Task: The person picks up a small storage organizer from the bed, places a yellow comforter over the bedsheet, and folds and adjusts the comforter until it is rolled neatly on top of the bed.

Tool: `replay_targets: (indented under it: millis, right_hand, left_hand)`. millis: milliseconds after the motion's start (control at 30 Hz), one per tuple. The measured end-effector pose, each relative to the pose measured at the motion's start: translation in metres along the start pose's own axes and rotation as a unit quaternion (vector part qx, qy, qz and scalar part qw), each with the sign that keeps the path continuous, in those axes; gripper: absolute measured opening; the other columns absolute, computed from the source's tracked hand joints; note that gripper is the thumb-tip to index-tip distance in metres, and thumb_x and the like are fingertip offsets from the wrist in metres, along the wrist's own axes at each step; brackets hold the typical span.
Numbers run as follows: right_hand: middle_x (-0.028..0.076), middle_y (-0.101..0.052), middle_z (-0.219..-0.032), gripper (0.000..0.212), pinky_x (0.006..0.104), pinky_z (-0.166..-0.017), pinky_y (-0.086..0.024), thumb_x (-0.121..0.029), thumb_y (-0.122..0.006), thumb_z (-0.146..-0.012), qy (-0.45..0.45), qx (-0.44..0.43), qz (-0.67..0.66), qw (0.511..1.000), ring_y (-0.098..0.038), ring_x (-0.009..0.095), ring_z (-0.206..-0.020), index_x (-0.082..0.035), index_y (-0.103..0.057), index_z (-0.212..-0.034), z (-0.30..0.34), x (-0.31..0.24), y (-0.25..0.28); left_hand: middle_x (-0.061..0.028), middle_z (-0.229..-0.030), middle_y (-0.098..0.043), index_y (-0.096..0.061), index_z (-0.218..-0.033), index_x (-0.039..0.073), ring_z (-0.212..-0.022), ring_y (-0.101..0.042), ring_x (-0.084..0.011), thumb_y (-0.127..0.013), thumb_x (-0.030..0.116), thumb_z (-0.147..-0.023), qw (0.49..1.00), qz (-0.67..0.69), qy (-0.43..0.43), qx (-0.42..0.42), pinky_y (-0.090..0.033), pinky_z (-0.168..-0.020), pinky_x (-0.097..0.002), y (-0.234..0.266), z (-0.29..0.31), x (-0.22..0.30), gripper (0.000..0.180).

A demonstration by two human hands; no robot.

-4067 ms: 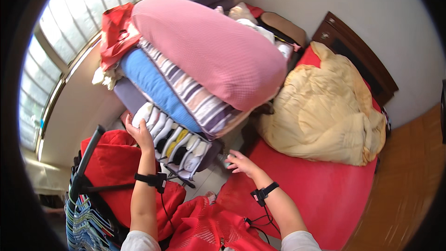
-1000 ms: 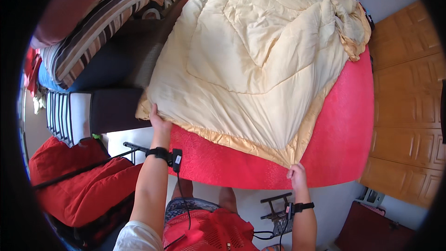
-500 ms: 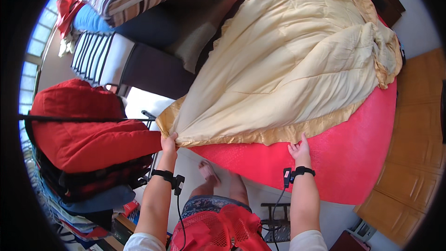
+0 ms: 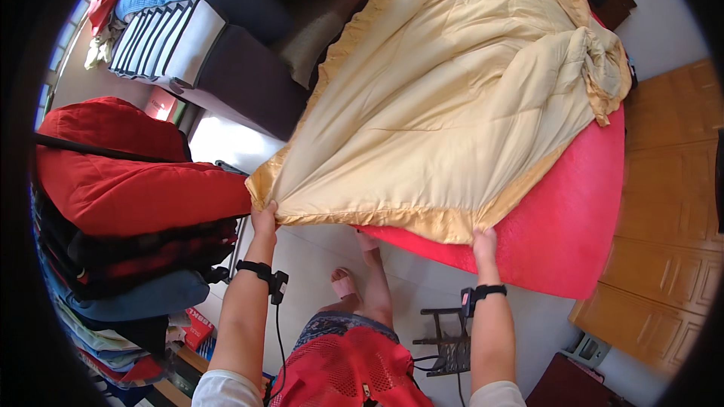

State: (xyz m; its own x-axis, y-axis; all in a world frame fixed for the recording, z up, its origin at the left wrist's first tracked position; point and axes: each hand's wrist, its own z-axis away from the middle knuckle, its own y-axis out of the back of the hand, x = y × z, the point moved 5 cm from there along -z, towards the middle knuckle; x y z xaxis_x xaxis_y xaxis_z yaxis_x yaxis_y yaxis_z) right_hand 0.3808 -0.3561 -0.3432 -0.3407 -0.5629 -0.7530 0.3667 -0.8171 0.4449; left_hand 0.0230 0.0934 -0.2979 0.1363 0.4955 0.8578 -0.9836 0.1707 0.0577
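Note:
A pale yellow quilt with a shiny golden border spreads over a red-covered bed. My left hand grips its near left corner, which is pulled off the bed toward the hanging clothes. Further right, my right hand is closed on the golden edge. Between the two hands the near edge hangs nearly straight, and creases fan out from both grips. At the far right the quilt lies bunched. Each wrist wears a black strap with a small box and a cable.
Red clothing hangs on a rack at the left, above a dark plaid garment and stacked clothes. Behind it stands a dark box-shaped piece beside striped cushions. Wooden cabinets line the right. A small dark stool stands near my feet.
My right hand, open beside the edge before, has closed on the quilt's border. The near edge between my hands is now tauter. My feet and the view have shifted.

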Motion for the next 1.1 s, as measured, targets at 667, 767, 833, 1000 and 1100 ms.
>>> replay_targets:
  millis: [667, 767, 833, 1000, 1100]
  right_hand:
    - [0.007, -0.064, -0.075, 0.045, 0.0255, -0.051, -0.044, -0.050, -0.050, -0.088, -0.140, -0.122, -0.034, 0.982, -0.055, 0.012, -0.057, -0.007, -0.056, -0.101, 0.080, 0.063, 0.057]
    - [0.007, -0.063, -0.075, 0.042, 0.0253, -0.048, -0.044, -0.047, -0.049, -0.089, -0.174, -0.068, -0.098, 0.977, -0.055, 0.012, -0.054, -0.008, -0.054, -0.102, 0.041, 0.096, 0.110]
    - [0.008, -0.063, -0.077, 0.035, 0.0259, -0.047, -0.044, -0.041, -0.048, -0.091, -0.191, -0.054, -0.115, 0.973, -0.055, 0.013, -0.054, -0.008, -0.052, -0.104, 0.017, 0.103, 0.139]
    - [0.008, -0.063, -0.081, 0.025, 0.0272, -0.050, -0.046, -0.031, -0.050, -0.092, -0.167, -0.059, -0.129, 0.976, -0.056, 0.013, -0.057, -0.009, -0.052, -0.104, -0.045, 0.104, 0.204]
    - [0.009, -0.063, -0.086, 0.023, 0.0270, -0.055, -0.047, -0.029, -0.050, -0.092, -0.132, -0.095, -0.127, 0.979, -0.058, 0.015, -0.065, -0.009, -0.053, -0.104, -0.074, 0.091, 0.234]
  left_hand:
    - [-0.0175, -0.106, -0.051, -0.048, -0.110, 0.002, -0.105, -0.046, -0.0354, -0.069, 0.009, -0.065, 0.793, -0.436, -0.423, -0.048, -0.037, -0.090, -0.0421, -0.161, 0.153, -0.009, 0.050]
    - [-0.0158, -0.108, -0.053, -0.049, -0.111, 0.004, -0.101, -0.049, -0.0344, -0.066, 0.007, -0.066, 0.773, -0.415, -0.404, -0.259, -0.039, -0.087, -0.0406, -0.247, 0.230, -0.031, 0.048]
    - [-0.0154, -0.109, -0.053, -0.050, -0.111, 0.005, -0.102, -0.049, -0.0344, -0.066, 0.007, -0.066, 0.731, -0.421, -0.400, -0.358, -0.040, -0.087, -0.0410, -0.293, 0.273, -0.049, 0.048]
    - [-0.0144, -0.114, -0.052, -0.049, -0.116, 0.006, -0.108, -0.048, -0.0333, -0.068, 0.012, -0.064, 0.647, -0.445, -0.409, -0.465, -0.040, -0.090, -0.0410, -0.407, 0.364, -0.100, 0.055]
    - [-0.0145, -0.124, -0.046, -0.046, -0.122, 0.007, -0.114, -0.044, -0.0338, -0.069, 0.013, -0.063, 0.623, -0.444, -0.443, -0.467, -0.039, -0.091, -0.0430, -0.480, 0.386, -0.133, 0.064]
